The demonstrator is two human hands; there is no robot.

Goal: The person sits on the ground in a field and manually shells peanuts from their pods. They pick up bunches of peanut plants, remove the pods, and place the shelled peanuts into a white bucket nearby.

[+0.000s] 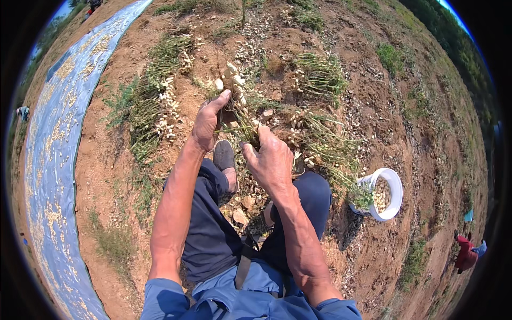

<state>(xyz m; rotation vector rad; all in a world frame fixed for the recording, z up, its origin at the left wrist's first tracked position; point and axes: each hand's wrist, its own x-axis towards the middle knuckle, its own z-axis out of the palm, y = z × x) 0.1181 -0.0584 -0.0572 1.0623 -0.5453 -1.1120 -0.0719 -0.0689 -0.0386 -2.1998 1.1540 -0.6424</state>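
Observation:
A pulled peanut plant (241, 116) hangs between my hands, its pale pods (233, 76) at the upper end and its stems toward me. My right hand (273, 158) is closed around the green stems. Just below the pods on the left side is my left hand (209, 120), thumb pointing up; its fingers are partly hidden, so I cannot see what they grip. To the right of my right hand lie more uprooted peanut plants (328, 136) with pods on their roots. Another row of plants (150, 112) stretches along the left, pods facing inward.
A white bucket (394, 200) partly filled with peanuts (382, 195) stands by my right knee. A long blue tarp (56, 160) strewn with peanuts runs along the left. Stones (240, 216) lie between my feet. A person in red (466, 254) is at the far right, another person (24, 113) far left.

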